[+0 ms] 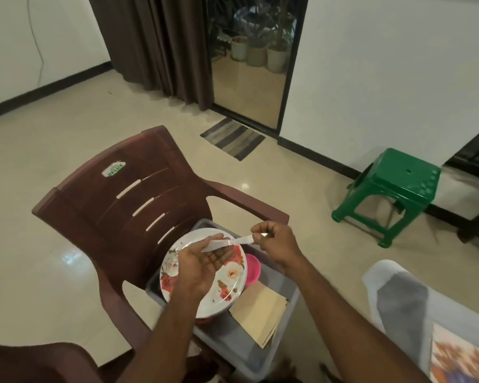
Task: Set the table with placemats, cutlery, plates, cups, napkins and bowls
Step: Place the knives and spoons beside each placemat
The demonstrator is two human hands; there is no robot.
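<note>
Above the floral plate point(227, 283) lying in the grey bin point(268, 352) on the brown chair point(116, 205), the right hand point(277, 241) is pinching a piece of cutlery point(233, 241) by its handle while the left hand point(205, 261) is lying palm-up and loosely spread beneath its tip, apparently to receive it before table setting.

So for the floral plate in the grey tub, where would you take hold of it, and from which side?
Grip the floral plate at its near-right rim, coming from the person's side. That edge sticks up clear above the tan napkins, so fingers can likely slide beneath it. The far edge sits close to the chair back, and the pink item crowds the right side inside the grey tub.
</note>
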